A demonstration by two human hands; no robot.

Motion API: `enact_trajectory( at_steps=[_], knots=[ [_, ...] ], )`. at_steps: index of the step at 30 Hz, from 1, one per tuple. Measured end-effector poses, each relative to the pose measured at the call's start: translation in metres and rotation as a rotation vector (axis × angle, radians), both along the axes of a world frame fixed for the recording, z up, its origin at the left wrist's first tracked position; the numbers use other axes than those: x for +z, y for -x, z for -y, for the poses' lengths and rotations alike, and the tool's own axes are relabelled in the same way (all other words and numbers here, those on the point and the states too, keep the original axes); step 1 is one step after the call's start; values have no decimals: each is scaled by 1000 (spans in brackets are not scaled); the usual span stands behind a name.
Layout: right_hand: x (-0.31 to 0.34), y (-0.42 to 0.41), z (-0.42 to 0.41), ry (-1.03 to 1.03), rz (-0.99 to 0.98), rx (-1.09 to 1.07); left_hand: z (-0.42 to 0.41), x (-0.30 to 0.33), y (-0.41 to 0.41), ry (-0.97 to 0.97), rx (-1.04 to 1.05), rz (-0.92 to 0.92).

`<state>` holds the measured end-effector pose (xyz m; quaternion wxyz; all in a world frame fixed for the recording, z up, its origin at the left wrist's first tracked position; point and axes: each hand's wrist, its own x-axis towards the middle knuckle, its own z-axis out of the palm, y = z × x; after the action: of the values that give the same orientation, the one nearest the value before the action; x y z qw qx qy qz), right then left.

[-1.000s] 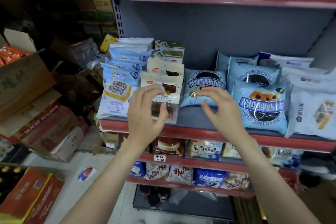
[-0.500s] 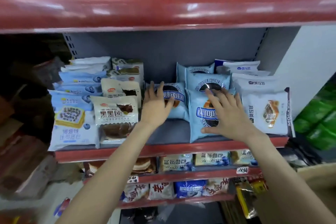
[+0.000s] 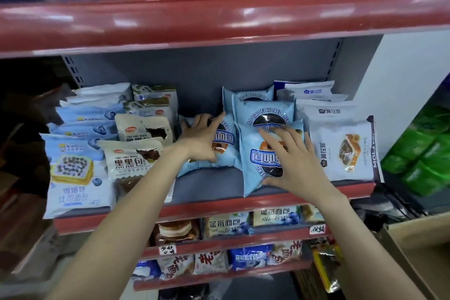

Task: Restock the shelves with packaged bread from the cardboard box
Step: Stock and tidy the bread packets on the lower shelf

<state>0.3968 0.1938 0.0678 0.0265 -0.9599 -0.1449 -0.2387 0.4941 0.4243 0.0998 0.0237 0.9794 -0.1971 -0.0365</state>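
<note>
The red-edged shelf (image 3: 219, 204) is carrying rows of packaged bread, with another red shelf edge (image 3: 219, 19) running across above it. At the far right, the white Mola packs (image 3: 345, 148) are standing in a row, one behind another. At the far left, the pale blue toast packs (image 3: 75, 173) are leaning in a similar row, and just beside them the cream packs (image 3: 134, 161) with dark bread are standing. In the middle, the blue bread packs are sitting in two columns: the left blue pack (image 3: 219, 151) is lying low and further back on the shelf, and the right blue pack (image 3: 258, 161) is standing at the front, with more of its kind stacked behind it. A corner of the cardboard box (image 3: 418, 246) is showing at lower right, below the shelf.

My left hand (image 3: 202, 139) is resting on the left blue pack, its grip spread, fingers straight and pointing towards the back. My right hand (image 3: 292, 158) is pressing flat on the face of the right blue pack, its grip likewise spread, fingers fanned, thumb along the pack's lower part.
</note>
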Motion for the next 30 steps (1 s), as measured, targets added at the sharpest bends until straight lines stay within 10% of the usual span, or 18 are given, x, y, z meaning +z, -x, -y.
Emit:
enact_trajectory(
  at_steps=[13,30],
  knots=[
    [-16,24,1,-81,192,32,-5,-40,29,158,-15,653],
    [-2,6,7,-61,-61,37,-3,-25,41,201,-21,582]
  ],
)
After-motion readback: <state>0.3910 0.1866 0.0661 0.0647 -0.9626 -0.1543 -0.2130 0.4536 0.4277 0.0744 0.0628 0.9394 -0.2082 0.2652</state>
